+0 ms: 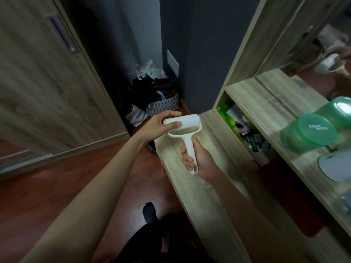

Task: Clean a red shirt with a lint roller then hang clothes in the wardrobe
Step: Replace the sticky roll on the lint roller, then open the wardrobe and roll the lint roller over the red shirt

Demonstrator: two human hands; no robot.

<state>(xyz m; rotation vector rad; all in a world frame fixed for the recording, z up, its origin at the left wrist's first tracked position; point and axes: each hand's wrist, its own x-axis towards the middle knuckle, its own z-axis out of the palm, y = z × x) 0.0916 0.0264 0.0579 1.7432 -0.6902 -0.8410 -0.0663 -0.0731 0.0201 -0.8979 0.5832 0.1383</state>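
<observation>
A white lint roller [190,128] hangs above the edge of a light wooden dresser top [205,186]. My right hand [199,158] grips its handle from the right, fingers curled round it. My left hand [163,124] holds the left end of the roll, thumb on the front and fingers over the top. The wardrobe door [47,88] with a metal recessed handle stands at the left. No red shirt is in view.
A basket [163,105] stuffed with dark clothes and bags sits on the floor in the corner by the grey wall. Green plastic jars [315,130] and a mirror stand on the dresser shelf at right. Packets fill the cubby [245,130] below. Red-brown wooden floor lies below.
</observation>
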